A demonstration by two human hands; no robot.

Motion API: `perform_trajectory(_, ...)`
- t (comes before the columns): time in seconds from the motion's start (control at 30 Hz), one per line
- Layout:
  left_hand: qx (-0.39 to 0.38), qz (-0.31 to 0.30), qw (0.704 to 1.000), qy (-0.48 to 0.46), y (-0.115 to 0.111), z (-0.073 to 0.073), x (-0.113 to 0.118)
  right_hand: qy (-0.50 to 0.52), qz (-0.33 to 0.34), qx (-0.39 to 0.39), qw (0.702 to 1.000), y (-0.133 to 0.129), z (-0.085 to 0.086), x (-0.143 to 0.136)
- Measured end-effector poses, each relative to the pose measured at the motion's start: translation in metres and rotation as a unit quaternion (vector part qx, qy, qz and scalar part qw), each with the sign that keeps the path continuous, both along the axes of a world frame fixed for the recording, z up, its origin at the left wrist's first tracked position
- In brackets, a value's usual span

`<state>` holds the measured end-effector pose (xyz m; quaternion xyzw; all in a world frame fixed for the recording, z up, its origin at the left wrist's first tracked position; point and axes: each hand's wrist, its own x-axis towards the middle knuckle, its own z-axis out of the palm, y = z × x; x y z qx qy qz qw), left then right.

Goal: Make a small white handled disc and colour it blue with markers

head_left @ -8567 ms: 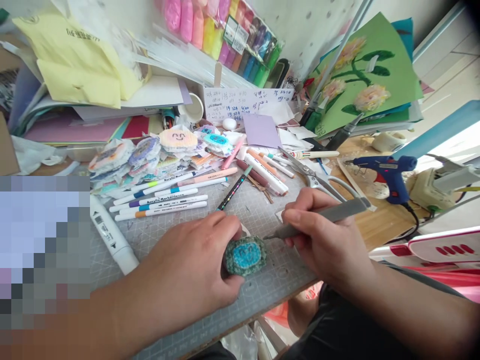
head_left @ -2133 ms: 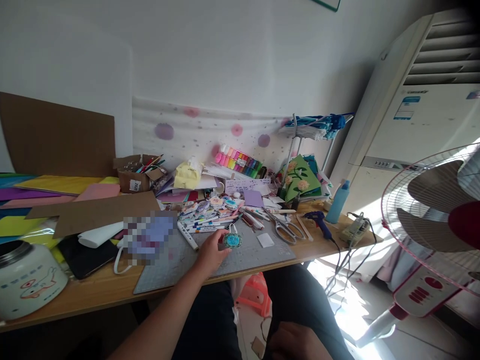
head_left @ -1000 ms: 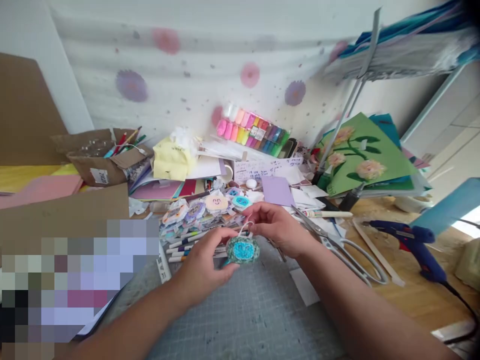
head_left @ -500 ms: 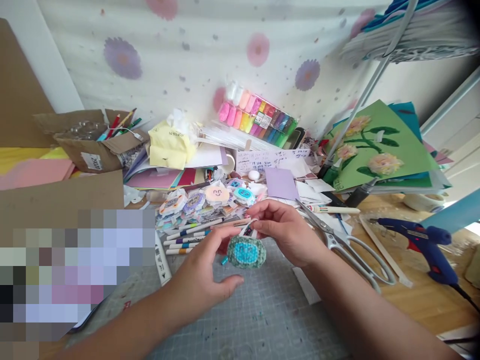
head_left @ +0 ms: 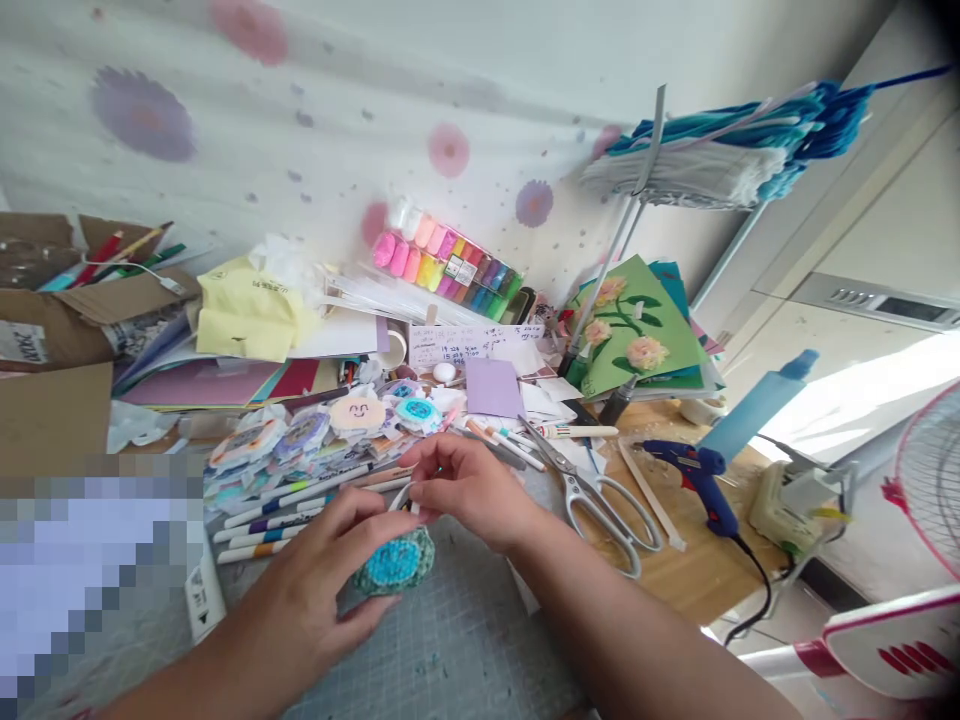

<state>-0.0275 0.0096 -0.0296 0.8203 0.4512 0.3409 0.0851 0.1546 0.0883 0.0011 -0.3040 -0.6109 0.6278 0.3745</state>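
A small rounded piece [head_left: 395, 562] with a bright blue middle and a knobbly green, crochet-like border is held over the grey cutting mat [head_left: 465, 610]. My left hand [head_left: 311, 565] is closed around its left side, thumb below and fingers above. At its top edge, my right hand [head_left: 469, 490] pinches a narrow white strip [head_left: 405, 497], whose ends the fingers hide. Several white-barrelled marker pens [head_left: 259, 535] lie beyond the left hand. Scissors [head_left: 600, 500] rest to the right of my right hand, handles towards me.
Flat paper pieces with drawn designs [head_left: 356, 413] are heaped behind the pens. A blue glue gun [head_left: 694, 465] and a blue bottle [head_left: 757, 405] occupy the right side. A cardboard box [head_left: 75, 320] stands at the left. A fan [head_left: 892, 640] is at the lower right.
The view has swung to the right, bringing in the fan and more of the bottle. My left thumb and fingers have closed onto the blue and green piece.
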Motion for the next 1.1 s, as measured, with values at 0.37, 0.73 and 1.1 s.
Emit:
perform_trajectory(0.37,-0.122,0.077,0.989,-0.042,-0.003,0.019,-0.002,-0.072,-0.314,0.147,0.935,-0.029,-0.002,0.098)
perform_trajectory(0.73,-0.182,-0.034,0.974,0.131,-0.026,0.021,0.027,-0.459,-0.083,0.364,0.806,-0.085,-0.019,0.121)
perform_trajectory(1.1,-0.244,-0.051,0.948,-0.199,-0.023,0.028,0.017,-0.32,-0.15,0.388,0.851,-0.076,-0.015,0.089)
